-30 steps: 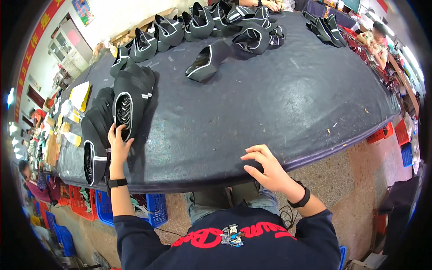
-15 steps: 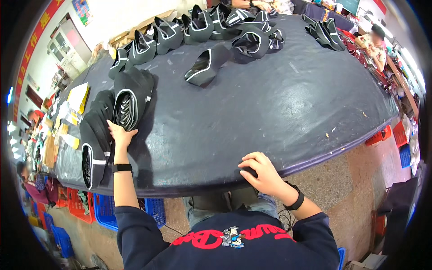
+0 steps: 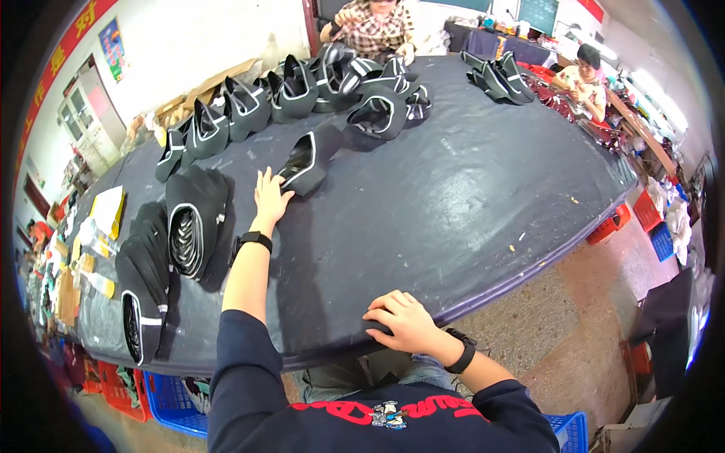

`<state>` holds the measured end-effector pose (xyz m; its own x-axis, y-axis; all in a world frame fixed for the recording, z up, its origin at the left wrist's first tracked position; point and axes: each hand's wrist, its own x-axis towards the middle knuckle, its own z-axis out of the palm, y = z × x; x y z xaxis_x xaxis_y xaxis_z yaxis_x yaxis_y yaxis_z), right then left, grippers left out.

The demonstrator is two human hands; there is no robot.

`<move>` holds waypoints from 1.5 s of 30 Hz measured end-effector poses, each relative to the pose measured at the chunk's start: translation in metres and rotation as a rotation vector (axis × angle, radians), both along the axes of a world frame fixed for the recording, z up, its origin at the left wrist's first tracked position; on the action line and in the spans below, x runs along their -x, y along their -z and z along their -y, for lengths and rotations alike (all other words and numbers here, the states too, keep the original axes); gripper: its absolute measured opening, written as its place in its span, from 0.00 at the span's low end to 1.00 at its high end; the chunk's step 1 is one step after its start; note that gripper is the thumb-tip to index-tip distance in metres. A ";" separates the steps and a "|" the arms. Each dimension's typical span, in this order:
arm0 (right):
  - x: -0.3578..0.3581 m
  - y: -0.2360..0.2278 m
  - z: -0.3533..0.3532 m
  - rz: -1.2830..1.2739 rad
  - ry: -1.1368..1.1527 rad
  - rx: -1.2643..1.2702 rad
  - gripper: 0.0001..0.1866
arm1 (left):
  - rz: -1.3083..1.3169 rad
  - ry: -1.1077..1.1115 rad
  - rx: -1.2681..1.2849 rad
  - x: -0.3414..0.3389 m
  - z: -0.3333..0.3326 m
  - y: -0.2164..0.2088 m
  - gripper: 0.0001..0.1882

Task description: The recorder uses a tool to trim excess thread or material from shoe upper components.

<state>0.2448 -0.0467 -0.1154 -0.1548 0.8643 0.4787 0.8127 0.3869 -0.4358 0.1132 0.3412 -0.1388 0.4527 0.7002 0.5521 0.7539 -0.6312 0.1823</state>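
Here, a white-trimmed black upper (image 3: 314,164) lies just beyond and right of the wide-spread left hand (image 3: 270,199).

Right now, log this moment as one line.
left hand: open, at white-trimmed black piece | right hand: curled, near side of table | nested stacks: table's left

On table (image 3: 423,211), L stack (image 3: 143,260) and R stack (image 3: 198,192) of shoe uppers lay on L side; bottles (image 3: 98,283) lay L of both. Row of uppers (image 3: 245,113) ran along far edge, co-worker (image 3: 374,30) behind. Small group of uppers (image 3: 502,79) lay far R. Single upper (image 3: 323,143) lay betw. row & L hand (image 3: 269,195). R hand (image 3: 404,323) was at near edge. Baskets (image 3: 174,408) stood below near edge, L side.
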 end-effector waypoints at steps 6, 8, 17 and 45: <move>-0.010 0.001 0.003 -0.114 -0.002 0.099 0.09 | 0.550 0.333 0.346 -0.038 0.090 -0.084 0.10; -0.013 -0.017 -0.004 -0.269 -0.112 0.200 0.08 | 0.724 0.393 0.207 -0.030 0.107 -0.101 0.09; 0.001 -0.140 -0.060 -0.449 0.184 -0.224 0.16 | 0.905 0.309 0.117 -0.024 0.209 -0.157 0.11; 0.020 -0.150 -0.164 -1.268 -0.581 0.269 0.07 | 1.515 0.907 1.380 0.023 0.149 -0.165 0.30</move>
<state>0.2245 0.1171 0.0344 -0.1108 0.9130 0.3927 -0.4217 0.3146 -0.8504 0.0905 0.1920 0.0259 0.6222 0.7571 0.1993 -0.6542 0.3630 0.6635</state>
